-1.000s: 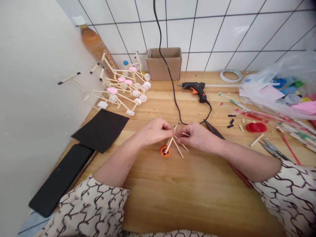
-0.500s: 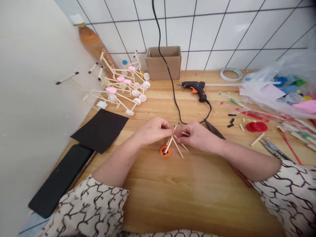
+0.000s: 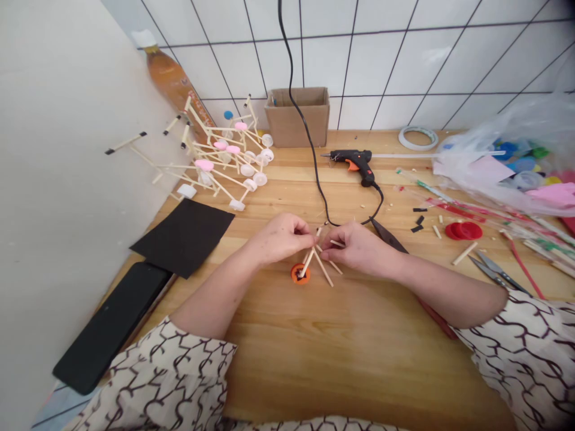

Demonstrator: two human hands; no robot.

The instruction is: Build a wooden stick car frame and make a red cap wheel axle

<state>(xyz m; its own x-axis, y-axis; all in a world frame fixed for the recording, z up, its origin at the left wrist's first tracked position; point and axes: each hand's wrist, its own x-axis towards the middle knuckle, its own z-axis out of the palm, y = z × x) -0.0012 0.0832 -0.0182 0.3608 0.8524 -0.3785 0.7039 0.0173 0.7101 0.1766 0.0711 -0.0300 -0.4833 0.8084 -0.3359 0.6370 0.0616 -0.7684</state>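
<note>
Between my hands, near the middle of the table, is a small frame of thin wooden sticks (image 3: 324,269) that meet near the top and splay downward. One stick reaches down to an orange bottle cap (image 3: 300,273) with a dark patch on it. My left hand (image 3: 287,239) pinches the frame at its upper joint with thumb and forefinger. My right hand (image 3: 353,246) is closed on the frame's right side, with a stick end showing between its fingers. The fingertips hide part of the joint.
Finished stick models (image 3: 215,155) with white cap wheels stand at the back left. A glue gun (image 3: 354,163) lies behind my hands, its cord near them. Pliers (image 3: 389,236), scissors (image 3: 498,272) and red caps (image 3: 464,230) lie right; black card (image 3: 184,236) and a phone (image 3: 112,326) left.
The view has shifted very slightly. Both hands keep their hold on the stick frame, with no clear movement.
</note>
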